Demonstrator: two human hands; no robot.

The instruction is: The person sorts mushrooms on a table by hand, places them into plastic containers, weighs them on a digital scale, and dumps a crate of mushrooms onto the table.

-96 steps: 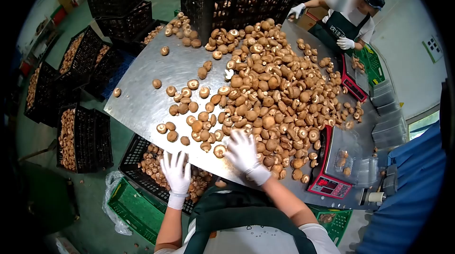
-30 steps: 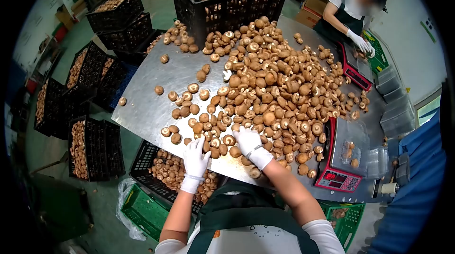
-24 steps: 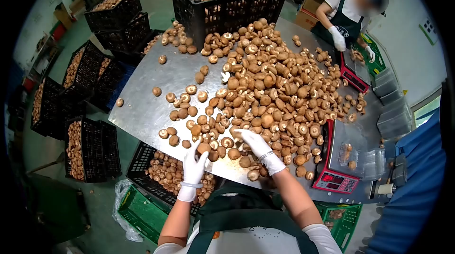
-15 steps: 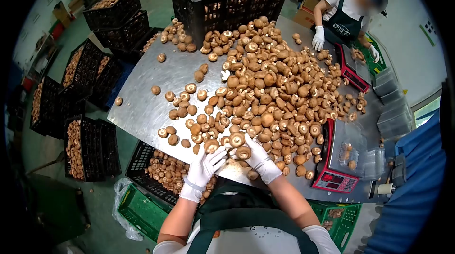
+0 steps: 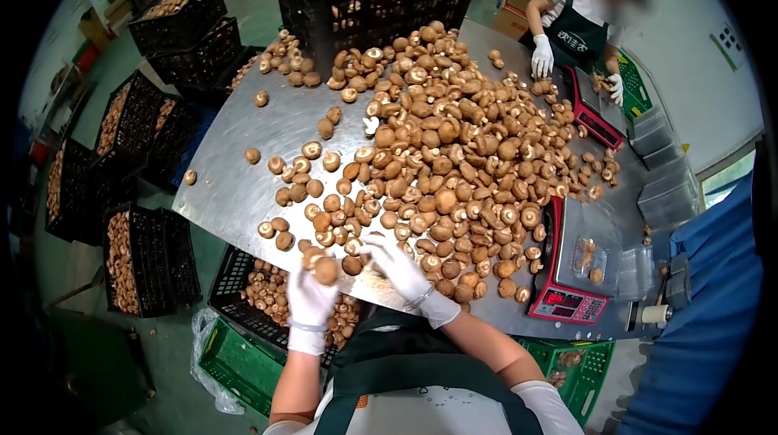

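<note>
Brown mushrooms (image 5: 446, 135) lie in a large heap on the metal table (image 5: 223, 180), with loose ones spread to its left. My left hand (image 5: 311, 299), in a white glove, is closed around a couple of mushrooms (image 5: 325, 270) above the table's front edge. Beside it, my right hand (image 5: 395, 266), also gloved, reaches in from the right with its fingertips near a mushroom at the edge of the loose group. Whether those fingers grip anything is hidden. Under the left hand, below the table edge, stands a black crate (image 5: 229, 282) holding more mushrooms.
A full black crate (image 5: 389, 9) stands at the table's back. Two red scales (image 5: 567, 305) and clear plastic trays (image 5: 666, 192) are on the right. Stacked crates (image 5: 144, 261) stand left, a green crate (image 5: 243, 366) below. A co-worker (image 5: 571, 25) stands at the far right.
My left hand has moved left with mushrooms in it, away from my right hand. The two mushrooms at my right hand's fingers are no longer there. The view has shifted slightly.
</note>
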